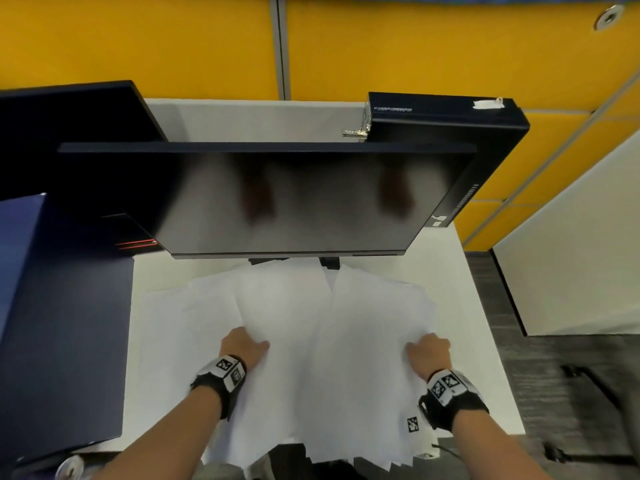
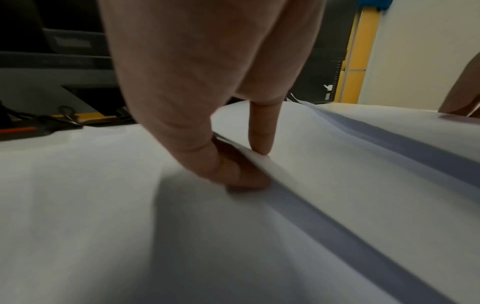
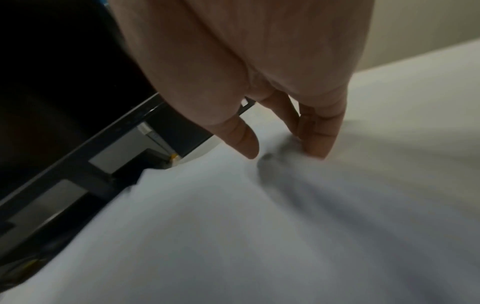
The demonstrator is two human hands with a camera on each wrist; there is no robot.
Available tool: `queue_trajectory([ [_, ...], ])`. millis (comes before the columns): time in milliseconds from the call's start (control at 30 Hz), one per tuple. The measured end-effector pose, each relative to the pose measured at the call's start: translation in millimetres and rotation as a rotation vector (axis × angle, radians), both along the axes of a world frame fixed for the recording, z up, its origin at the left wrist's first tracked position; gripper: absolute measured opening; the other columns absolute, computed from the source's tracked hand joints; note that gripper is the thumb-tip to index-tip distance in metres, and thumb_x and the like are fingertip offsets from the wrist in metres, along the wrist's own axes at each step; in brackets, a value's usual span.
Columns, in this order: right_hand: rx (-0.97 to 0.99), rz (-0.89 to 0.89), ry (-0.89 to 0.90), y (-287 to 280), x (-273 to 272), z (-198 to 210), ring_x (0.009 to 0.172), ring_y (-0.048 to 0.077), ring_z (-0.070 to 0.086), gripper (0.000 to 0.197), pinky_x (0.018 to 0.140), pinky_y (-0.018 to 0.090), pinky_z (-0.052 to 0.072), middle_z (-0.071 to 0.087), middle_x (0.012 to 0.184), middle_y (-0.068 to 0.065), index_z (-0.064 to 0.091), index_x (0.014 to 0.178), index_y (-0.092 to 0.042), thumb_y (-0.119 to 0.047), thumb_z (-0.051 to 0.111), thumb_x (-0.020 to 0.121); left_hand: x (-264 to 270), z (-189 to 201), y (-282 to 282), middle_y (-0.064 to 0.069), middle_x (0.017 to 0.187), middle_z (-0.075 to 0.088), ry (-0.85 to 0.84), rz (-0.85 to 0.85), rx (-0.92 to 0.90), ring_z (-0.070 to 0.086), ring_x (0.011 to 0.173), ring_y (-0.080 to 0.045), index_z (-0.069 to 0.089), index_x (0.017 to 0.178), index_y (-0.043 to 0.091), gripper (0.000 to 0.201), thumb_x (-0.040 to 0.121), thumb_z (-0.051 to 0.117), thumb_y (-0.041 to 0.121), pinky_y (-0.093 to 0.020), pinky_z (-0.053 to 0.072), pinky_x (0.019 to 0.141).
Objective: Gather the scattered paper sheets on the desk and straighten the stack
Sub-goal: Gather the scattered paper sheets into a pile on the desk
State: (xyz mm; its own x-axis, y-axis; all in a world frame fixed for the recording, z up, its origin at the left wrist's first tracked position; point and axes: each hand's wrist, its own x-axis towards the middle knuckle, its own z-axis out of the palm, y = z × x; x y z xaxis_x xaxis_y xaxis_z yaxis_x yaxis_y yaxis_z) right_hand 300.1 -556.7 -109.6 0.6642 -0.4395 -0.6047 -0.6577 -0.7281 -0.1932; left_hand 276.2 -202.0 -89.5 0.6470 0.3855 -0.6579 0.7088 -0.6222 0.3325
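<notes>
Several white paper sheets (image 1: 346,323) lie fanned and overlapping across the white desk (image 1: 474,271) in front of the monitor, some overhanging the front edge. My left hand (image 1: 244,342) is at the left part of the spread. In the left wrist view, this left hand (image 2: 254,166) pinches the raised edge of a sheet (image 2: 337,164), thumb beneath and index finger on top. My right hand (image 1: 427,351) rests on the right part of the spread. The right wrist view shows that right hand (image 3: 283,153) with straight fingers, tips pressing down on the paper (image 3: 233,226).
A dark monitor (image 1: 277,199) hangs low over the back of the papers, its stand behind them. A black computer case (image 1: 450,126) stands at the back right. A dark blue panel (image 1: 65,341) borders the desk's left side. The desk's right edge drops to grey floor (image 1: 554,375).
</notes>
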Motion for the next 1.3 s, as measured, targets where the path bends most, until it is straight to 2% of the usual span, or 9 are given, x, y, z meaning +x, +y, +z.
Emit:
queue_trajectory([
  [133,0.186,0.024,-0.045,23.6,-10.1,3.9,0.108,0.035,0.060,0.051,0.091,0.034,0.050,0.056,0.128,0.021,0.055,0.127,0.003,-0.025,0.056,0.084,-2.5,-4.0,-11.6,-0.009,0.118,0.069,-0.010,-0.013,-0.106,0.064,0.114,-0.031,0.066,0.117,0.006,0.045,0.090,0.063,0.041,-0.028,0.048,0.089],
  [267,0.190,-0.164,-0.128,-10.2,8.7,15.9,0.129,0.035,0.049,0.058,0.103,0.033,0.039,0.047,0.143,0.022,0.046,0.141,0.002,-0.026,0.059,0.091,11.9,-12.9,21.6,-0.004,0.094,0.077,-0.059,0.124,-0.095,0.071,0.099,-0.027,0.071,0.103,0.014,0.050,0.081,0.066,0.058,-0.033,0.052,0.092],
  [467,0.077,-0.132,-0.201,-17.6,69.3,15.8,0.117,0.035,0.058,0.045,0.098,0.033,0.040,0.063,0.125,0.023,0.066,0.115,0.008,-0.021,0.034,0.101,52.6,-0.3,12.8,-0.009,0.096,0.072,-0.179,0.092,-0.026,0.066,0.105,-0.033,0.074,0.089,0.009,0.027,0.093,0.063,0.034,-0.029,0.048,0.091],
  [600,0.177,0.023,-0.216,26.5,87.7,4.7,0.112,0.036,0.060,0.036,0.092,0.033,0.044,0.066,0.119,0.021,0.068,0.111,0.008,-0.015,0.043,0.096,65.8,-7.1,-19.1,-0.010,0.108,0.076,-0.212,0.082,-0.098,0.068,0.107,-0.030,0.075,0.103,0.007,0.030,0.090,0.068,0.032,-0.029,0.049,0.098],
  [700,0.304,0.045,-0.259,39.1,78.9,16.0,0.097,0.028,0.058,0.022,0.083,0.031,0.040,0.064,0.094,0.008,0.066,0.087,-0.008,-0.023,0.051,0.088,61.8,-3.8,-26.5,-0.005,0.109,0.075,-0.290,0.135,-0.160,0.068,0.106,-0.027,0.073,0.111,0.015,0.029,0.090,0.068,0.035,-0.026,0.049,0.095],
  [867,0.231,-0.075,-0.169,-7.5,33.8,12.9,0.126,0.036,0.052,0.060,0.106,0.037,0.038,0.055,0.137,0.020,0.054,0.134,0.003,-0.039,0.057,0.092,10.2,11.2,0.3,0.003,0.104,0.071,-0.139,0.029,-0.097,0.066,0.106,-0.021,0.067,0.109,0.021,0.047,0.086,0.059,0.061,-0.031,0.049,0.096],
  [967,0.136,0.023,-0.091,-14.4,-0.7,-15.0,0.107,0.038,0.059,0.071,0.094,0.043,0.049,0.059,0.122,0.023,0.056,0.124,-0.004,-0.059,0.059,0.080,-24.3,4.6,-5.1,0.006,0.079,0.069,0.037,-0.181,-0.105,0.069,0.082,-0.020,0.061,0.076,0.021,0.049,0.083,0.053,0.069,-0.031,0.053,0.082],
  [1133,0.169,0.186,-0.113,32.1,-22.3,-21.2,0.101,0.037,0.059,0.052,0.091,0.039,0.050,0.056,0.114,0.023,0.058,0.113,-0.002,-0.044,0.065,0.083,-31.6,-11.8,-36.9,-0.002,0.099,0.074,-0.056,-0.259,-0.098,0.068,0.099,-0.022,0.065,0.083,0.021,0.020,0.093,0.058,0.038,-0.025,0.051,0.082],
  [1300,0.219,0.078,-0.129,26.1,-20.7,-8.1,0.105,0.035,0.061,0.046,0.093,0.035,0.046,0.061,0.122,0.023,0.058,0.124,-0.005,-0.028,0.068,0.086,-39.7,-5.1,-14.2,0.005,0.100,0.072,-0.117,-0.136,-0.106,0.067,0.096,-0.017,0.072,0.092,0.023,0.021,0.087,0.063,0.041,-0.024,0.052,0.084],
])
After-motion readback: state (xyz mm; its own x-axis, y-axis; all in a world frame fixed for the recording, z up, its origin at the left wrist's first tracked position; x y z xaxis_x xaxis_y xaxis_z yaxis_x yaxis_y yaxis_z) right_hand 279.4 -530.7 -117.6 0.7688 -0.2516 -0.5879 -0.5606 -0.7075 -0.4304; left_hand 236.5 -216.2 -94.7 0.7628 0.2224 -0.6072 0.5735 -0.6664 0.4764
